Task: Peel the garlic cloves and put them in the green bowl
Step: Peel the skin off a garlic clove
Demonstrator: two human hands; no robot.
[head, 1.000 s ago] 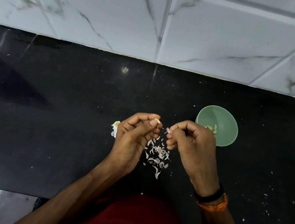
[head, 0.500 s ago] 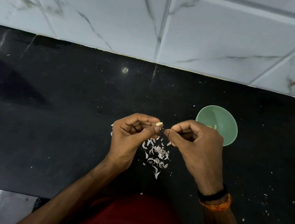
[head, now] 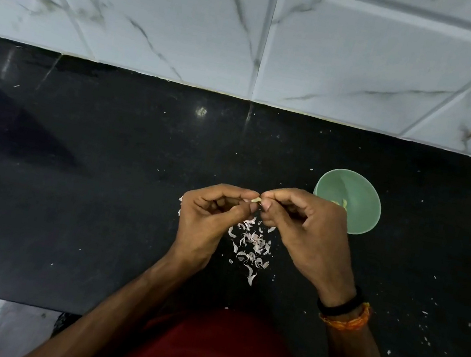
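Your hands have closed up: left hand (head: 209, 214) and right hand (head: 306, 230) both pinch the clove (head: 255, 199). Bowl (head: 359, 211) sits at three o'clock, touching the right hand in view.

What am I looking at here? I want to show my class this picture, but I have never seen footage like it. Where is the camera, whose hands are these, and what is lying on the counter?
There is no machine: a person is working with bare hands. The camera sits on the person's head and looks forward and down, so the arms enter from the bottom edge. The left hand and the right hand meet over a black counter, and both pinch one small garlic clove between the fingertips, apparently peeling it. Beneath the hands lies a scatter of papery garlic skins. Behind the right hand stands a green bowl with a few pale pieces inside, probably peeled cloves. A white marbled tile wall rises behind the counter.
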